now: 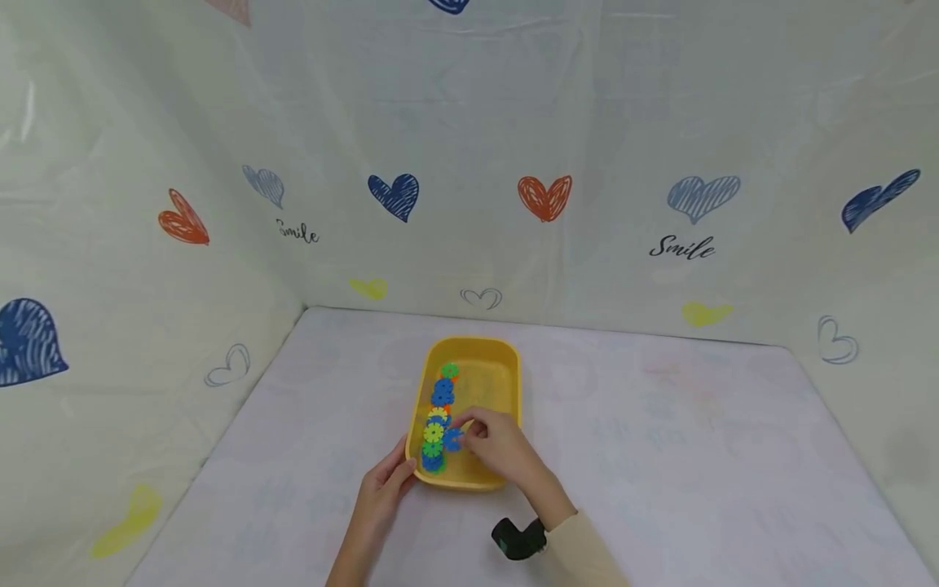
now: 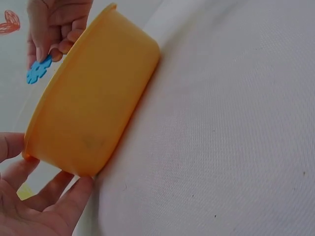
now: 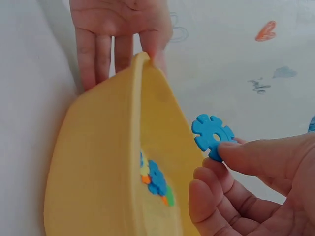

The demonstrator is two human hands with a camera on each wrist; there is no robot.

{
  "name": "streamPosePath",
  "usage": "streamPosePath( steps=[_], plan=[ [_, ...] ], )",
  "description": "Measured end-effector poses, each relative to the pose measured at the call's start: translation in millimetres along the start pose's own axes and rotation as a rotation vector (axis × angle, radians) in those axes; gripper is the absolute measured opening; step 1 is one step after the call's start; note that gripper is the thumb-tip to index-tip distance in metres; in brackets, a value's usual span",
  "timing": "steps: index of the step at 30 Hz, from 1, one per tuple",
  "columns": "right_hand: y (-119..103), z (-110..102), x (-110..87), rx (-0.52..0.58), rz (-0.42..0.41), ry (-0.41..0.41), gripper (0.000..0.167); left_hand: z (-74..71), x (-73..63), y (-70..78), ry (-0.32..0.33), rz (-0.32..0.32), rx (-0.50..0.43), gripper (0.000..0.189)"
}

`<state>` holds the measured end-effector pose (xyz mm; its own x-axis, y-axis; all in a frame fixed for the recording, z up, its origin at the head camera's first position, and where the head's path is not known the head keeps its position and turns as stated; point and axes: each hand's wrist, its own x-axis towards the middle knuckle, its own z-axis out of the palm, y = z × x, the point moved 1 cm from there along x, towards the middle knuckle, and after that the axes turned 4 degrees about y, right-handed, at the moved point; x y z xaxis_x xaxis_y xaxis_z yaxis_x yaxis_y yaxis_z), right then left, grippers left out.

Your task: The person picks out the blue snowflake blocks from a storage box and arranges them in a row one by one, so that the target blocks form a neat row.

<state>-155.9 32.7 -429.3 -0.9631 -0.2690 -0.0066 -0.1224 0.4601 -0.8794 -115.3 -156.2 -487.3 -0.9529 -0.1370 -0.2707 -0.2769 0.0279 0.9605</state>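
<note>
- We place the blue notched disc point(image 3: 206, 132) over the near half of the tray, just right of the row of discs and apart from it.
- From its thin, moulded look we judge it light, stiff and hard to break, perhaps a little slippery; the flat faces near the edge offer the best hold, and the rim slots should give a fingertip some purchase.
- We note its form: a flat round with slots cut about the edge and a hole at the centre.
- We see the right hand point(image 1: 497, 444) pinching the disc by its edge between thumb and fingers.
- We find the row of discs point(image 1: 434, 433) along the tray's left side, blue, green, yellow and orange, several overlapping; whether they interlock we cannot tell.
- We take the yellow tray point(image 1: 484, 383) for smooth, fairly rigid plastic, with rounded corners and a turned rim.
- We observe the left hand point(image 1: 385, 481) gripping its near left corner, thumb at the rim, fingers against the outer wall.
- We show the bench point(image 1: 660, 456) under a pale, finely textured cover; beyond rises a glossy, creased sheet point(image 1: 469, 122) printed with hearts.
</note>
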Motion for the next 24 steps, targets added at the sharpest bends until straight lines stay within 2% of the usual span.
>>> streamPosePath(
  steps=[7, 24],
  plan=[
    [5.6, -18.3, -9.4, 0.056, -0.006, 0.086, 0.011, -0.6, 3.1, -2.6, 0.011, -0.001, 0.018, 0.049],
    [37.7, -49.2, -16.1, 0.156, 0.113, 0.267, 0.015, 0.9, 4.2, -7.9, 0.039, -0.059, -0.018, 0.051]
  ],
)
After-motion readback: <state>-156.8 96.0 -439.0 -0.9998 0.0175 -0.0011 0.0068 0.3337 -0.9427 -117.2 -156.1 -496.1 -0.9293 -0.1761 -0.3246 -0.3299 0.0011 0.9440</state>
